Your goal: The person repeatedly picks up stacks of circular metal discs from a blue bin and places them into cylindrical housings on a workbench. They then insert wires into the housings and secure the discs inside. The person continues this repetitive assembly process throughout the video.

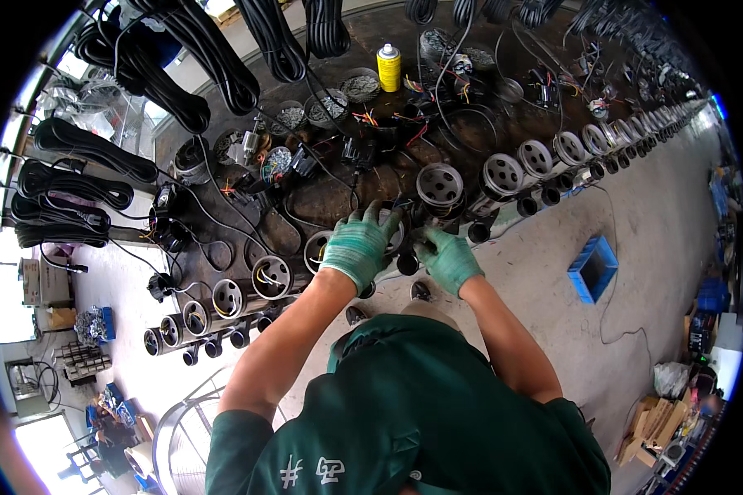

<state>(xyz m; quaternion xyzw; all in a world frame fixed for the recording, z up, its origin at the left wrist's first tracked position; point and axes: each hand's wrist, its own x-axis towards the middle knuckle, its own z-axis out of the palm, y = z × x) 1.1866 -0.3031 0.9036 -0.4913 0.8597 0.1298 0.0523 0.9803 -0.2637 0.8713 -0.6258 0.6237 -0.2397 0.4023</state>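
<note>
A row of metal pump housings, open round cylinders with holed inner plates and black side outlets, runs along the near edge of the dark workbench [470, 132]. My left hand [359, 249], in a green glove, lies over the top of one housing [395, 236], fingers curled at its rim. On that housing's right side is my right hand [450, 259], also gloved, its fingers bent inward. What its fingertips hold, if anything, is hidden. A black outlet [407, 264] shows between the hands. Just right stands another housing [439, 185]; to the left is one with yellow wires [272, 277].
Black cable coils [140, 82] hang at the left and back. Behind my hands are a yellow spray can [389, 68], bowls of small metal parts [326, 107] and loose wires. A blue crate [593, 269] stands on the floor to the right, near a trailing cable.
</note>
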